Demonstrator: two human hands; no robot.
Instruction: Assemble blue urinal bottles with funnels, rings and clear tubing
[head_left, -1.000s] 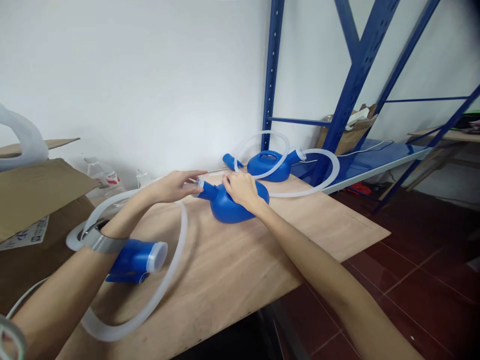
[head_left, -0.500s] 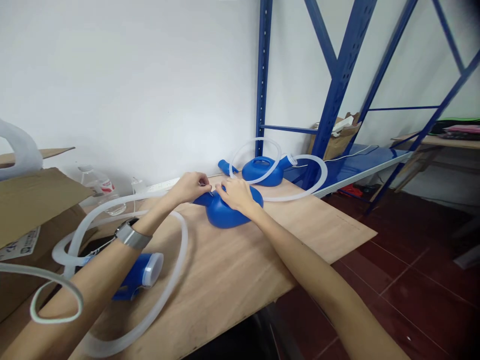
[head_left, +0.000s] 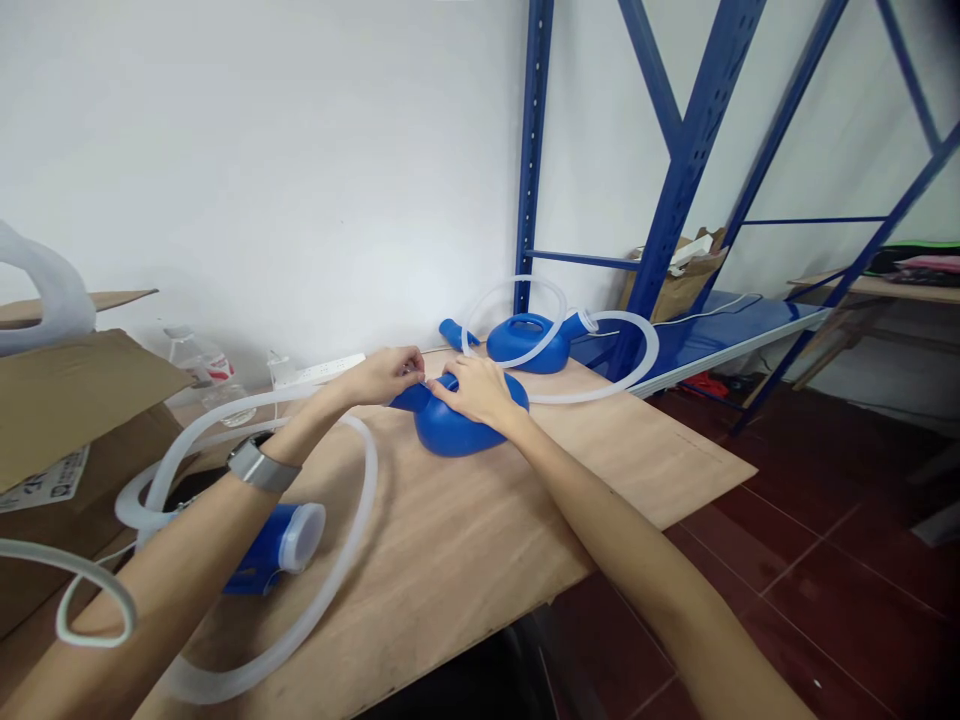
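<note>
A blue plastic urinal bottle (head_left: 457, 432) lies on the wooden table, its neck pointing left. My right hand (head_left: 478, 388) rests over its top and handle, fingers curled onto it, thumb reaching toward the neck. At the neck, my left hand (head_left: 391, 374) has thumb and fingers pinched together; what lies between them is too small to make out. Behind stands a second blue urinal bottle (head_left: 536, 352) with a clear hose (head_left: 646, 345). Under my left forearm lies another blue bottle part with a white cap (head_left: 304, 538), partly hidden, within a looped hose (head_left: 364, 500).
An open cardboard box (head_left: 82, 400) stands at the left. A clear plastic bottle (head_left: 206, 370) and a power strip (head_left: 326, 368) sit by the wall. A blue metal rack (head_left: 664, 220) rises beyond the table (head_left: 450, 540) at the right.
The view has shifted slightly left. My right thumb has stretched closer to my left fingertips at the bottle's neck; both hands otherwise keep their places.
</note>
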